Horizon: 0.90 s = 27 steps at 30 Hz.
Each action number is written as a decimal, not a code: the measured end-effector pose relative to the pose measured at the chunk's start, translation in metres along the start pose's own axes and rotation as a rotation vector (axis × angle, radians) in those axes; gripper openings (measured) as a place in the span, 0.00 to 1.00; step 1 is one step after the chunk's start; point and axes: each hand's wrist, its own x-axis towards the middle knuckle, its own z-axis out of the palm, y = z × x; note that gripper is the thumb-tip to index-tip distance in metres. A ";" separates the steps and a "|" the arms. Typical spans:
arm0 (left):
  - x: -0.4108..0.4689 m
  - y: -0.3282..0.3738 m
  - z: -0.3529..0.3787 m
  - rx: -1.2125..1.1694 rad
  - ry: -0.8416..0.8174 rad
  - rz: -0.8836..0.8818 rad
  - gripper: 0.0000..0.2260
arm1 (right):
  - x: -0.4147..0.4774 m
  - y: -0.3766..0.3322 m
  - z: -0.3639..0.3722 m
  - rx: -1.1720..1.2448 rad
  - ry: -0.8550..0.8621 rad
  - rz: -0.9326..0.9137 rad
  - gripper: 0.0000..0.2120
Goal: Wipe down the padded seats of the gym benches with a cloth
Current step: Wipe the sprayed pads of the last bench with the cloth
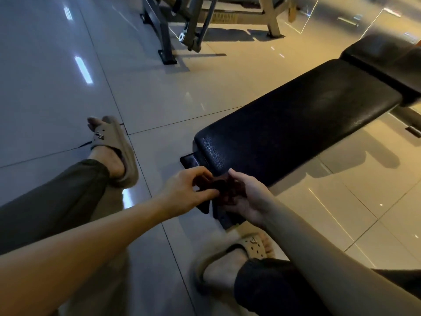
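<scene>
A long black padded bench seat runs from the centre of the view up to the right, with a second black pad beyond it. Just in front of the seat's near end, a small dark reddish cloth is bunched between both hands. My left hand pinches it from the left with thumb and fingers. My right hand cups and holds it from the right. The cloth sits above the bench's dark base foot and does not touch the pad.
Glossy tiled floor spreads all around. A grey metal machine frame stands at the back centre. My two feet in tan sandals rest on the floor, one at the left and one near the bottom.
</scene>
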 end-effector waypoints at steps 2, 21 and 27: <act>-0.007 0.002 0.005 -0.098 0.018 -0.034 0.10 | -0.009 0.003 -0.004 0.017 -0.012 -0.005 0.16; -0.020 0.061 0.038 -0.571 0.306 -0.647 0.07 | -0.058 0.001 0.002 -0.429 0.077 -0.144 0.06; 0.007 0.033 0.062 -0.859 0.386 -0.620 0.11 | -0.030 -0.012 0.009 -0.606 0.157 -0.190 0.08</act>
